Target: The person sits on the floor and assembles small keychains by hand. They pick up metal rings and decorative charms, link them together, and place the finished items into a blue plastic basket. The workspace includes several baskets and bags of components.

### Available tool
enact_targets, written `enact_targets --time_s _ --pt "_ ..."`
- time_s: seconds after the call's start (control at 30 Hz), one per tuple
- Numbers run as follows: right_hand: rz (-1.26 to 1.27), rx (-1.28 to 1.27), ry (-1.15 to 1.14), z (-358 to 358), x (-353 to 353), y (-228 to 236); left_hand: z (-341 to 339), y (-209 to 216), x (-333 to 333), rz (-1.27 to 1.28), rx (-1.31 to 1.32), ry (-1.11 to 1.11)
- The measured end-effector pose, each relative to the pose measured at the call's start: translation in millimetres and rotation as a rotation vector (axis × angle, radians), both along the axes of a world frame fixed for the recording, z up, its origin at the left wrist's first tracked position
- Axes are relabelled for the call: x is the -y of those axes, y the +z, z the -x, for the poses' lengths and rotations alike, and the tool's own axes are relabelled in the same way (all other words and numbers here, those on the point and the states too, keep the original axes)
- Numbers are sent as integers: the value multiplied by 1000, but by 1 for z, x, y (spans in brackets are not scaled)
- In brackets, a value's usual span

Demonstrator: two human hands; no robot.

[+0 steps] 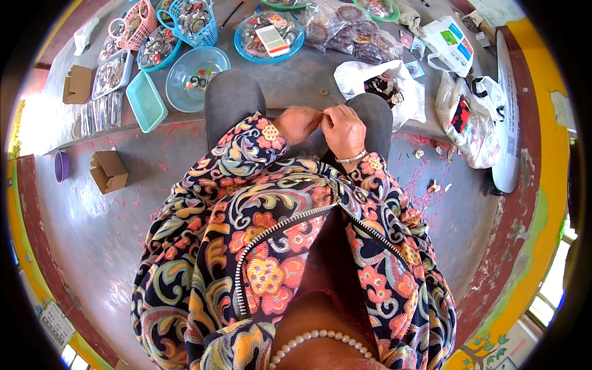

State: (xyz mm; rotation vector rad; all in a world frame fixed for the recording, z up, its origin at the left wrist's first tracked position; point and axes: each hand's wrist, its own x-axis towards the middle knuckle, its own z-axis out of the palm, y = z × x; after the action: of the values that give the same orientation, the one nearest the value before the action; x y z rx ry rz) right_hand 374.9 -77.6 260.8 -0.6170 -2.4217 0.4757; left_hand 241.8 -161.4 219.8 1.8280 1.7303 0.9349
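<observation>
My left hand [298,125] and my right hand [343,131] meet between my knees, fingertips close together. Both are closed in a pinch, and whatever they hold is too small or too hidden to make out. A silver bangle [351,158] circles my right wrist. Just beyond my left knee stands a clear blue bowl [179,77] with a few small colourful pieces in it. Past my right knee, a white plastic bag [353,77] lies open, showing dark and light beaded items [385,88].
A blue basin [242,46] of small items carries a white-and-red box [272,41]. Pink [135,24] and blue [196,23] baskets, a green tray [146,102], cardboard boxes [110,172] and a purple cup [62,166] stand left. Filled bags [472,126] lie right. Red scraps litter the floor.
</observation>
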Motion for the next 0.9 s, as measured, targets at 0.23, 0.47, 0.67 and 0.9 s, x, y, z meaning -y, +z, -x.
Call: enact_targets --time_s 0.23,0.47,0.67,0.9 --pt "81 -29 -38 -2 -7 -6 -1 -9 -2 -69 157 129" --pt "259 -2 -19 -4 -3 -4 0 -8 -3 -99 71 115" --pt "180 53 6 -5 -3 -10 0 -15 -1 -131 9 91" --pt "-9 125 16 -3 2 -7 -1 -12 -1 -63 -14 51"
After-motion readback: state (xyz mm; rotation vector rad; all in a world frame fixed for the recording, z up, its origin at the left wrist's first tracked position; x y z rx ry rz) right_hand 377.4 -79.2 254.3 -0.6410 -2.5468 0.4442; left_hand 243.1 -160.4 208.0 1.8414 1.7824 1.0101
